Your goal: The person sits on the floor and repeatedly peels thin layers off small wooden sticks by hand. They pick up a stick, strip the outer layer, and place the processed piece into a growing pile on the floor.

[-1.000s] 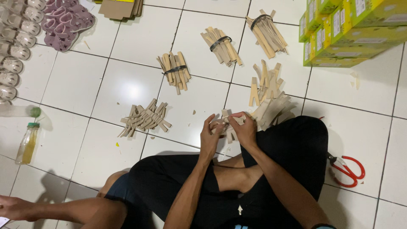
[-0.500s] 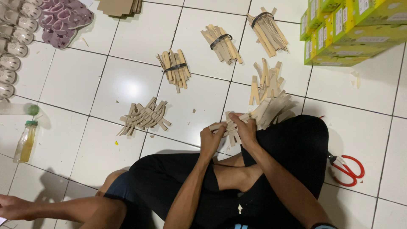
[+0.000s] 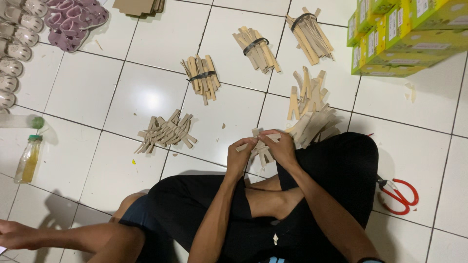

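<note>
I sit cross-legged on a white tiled floor. My left hand (image 3: 240, 158) and my right hand (image 3: 281, 146) are close together, both gripping a small bunch of tan cardboard strips (image 3: 262, 146) just above my knees. A loose heap of the same strips (image 3: 312, 114) lies right beyond my right hand. Another loose pile (image 3: 166, 132) lies to the left. Three bundles tied with dark bands sit farther out: one (image 3: 202, 78), a second (image 3: 256, 47) and a third (image 3: 309, 33).
Red-handled scissors (image 3: 399, 195) lie at the right by my knee. Yellow-green boxes (image 3: 404, 34) are stacked at the top right. Purple sandals (image 3: 73, 22), pale shoes (image 3: 14, 44) and a small bottle (image 3: 28, 158) are at the left. Another person's arm (image 3: 44, 236) reaches in at the bottom left.
My hands have shifted slightly while working the strips between the fingers. The piles and bundles on the floor have not moved.
</note>
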